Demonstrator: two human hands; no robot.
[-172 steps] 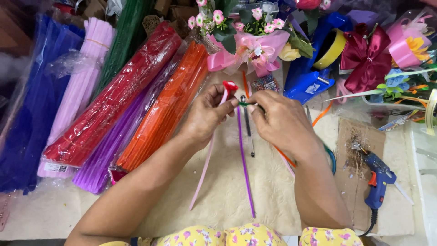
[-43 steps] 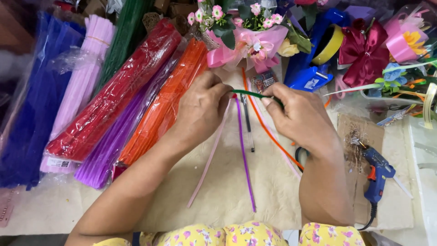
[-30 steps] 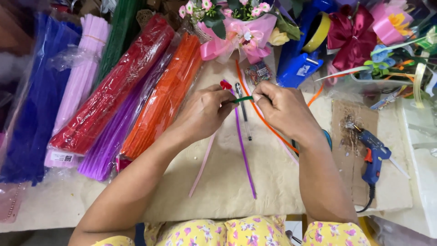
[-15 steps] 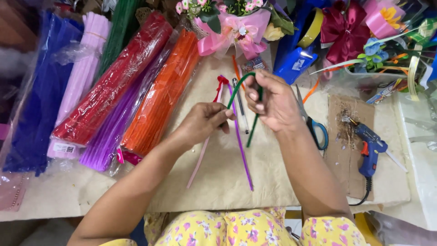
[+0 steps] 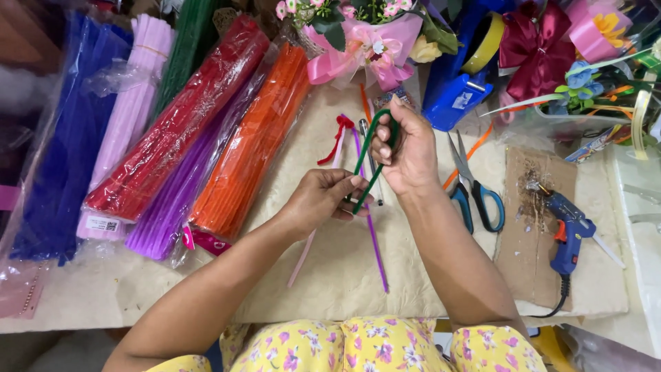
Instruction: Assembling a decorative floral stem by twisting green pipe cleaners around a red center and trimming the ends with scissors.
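Note:
My right hand [image 5: 407, 153] grips the bent upper loop of a green pipe cleaner [image 5: 365, 157]. My left hand [image 5: 322, 200] pinches the same green pipe cleaner at its lower end. Just left of my right hand, a small red pipe-cleaner piece [image 5: 337, 135] lies on the cream mat [image 5: 330, 275]. A purple pipe cleaner [image 5: 374, 244] and a pale pink one [image 5: 301, 258] lie on the mat under my hands.
Bundles of pipe cleaners in plastic lie at the left: orange [image 5: 255, 145], red [image 5: 182, 124], purple [image 5: 172, 207], pink [image 5: 127, 131], blue [image 5: 62, 151]. Blue-handled scissors [image 5: 475, 189] and a blue glue gun [image 5: 568, 227] lie at the right. A pink-bowed flower basket [image 5: 365, 41] stands behind.
The green pipe cleaner has been bent over into a loop, my right hand moving up and my left hand down along it. The camera view has shifted slightly.

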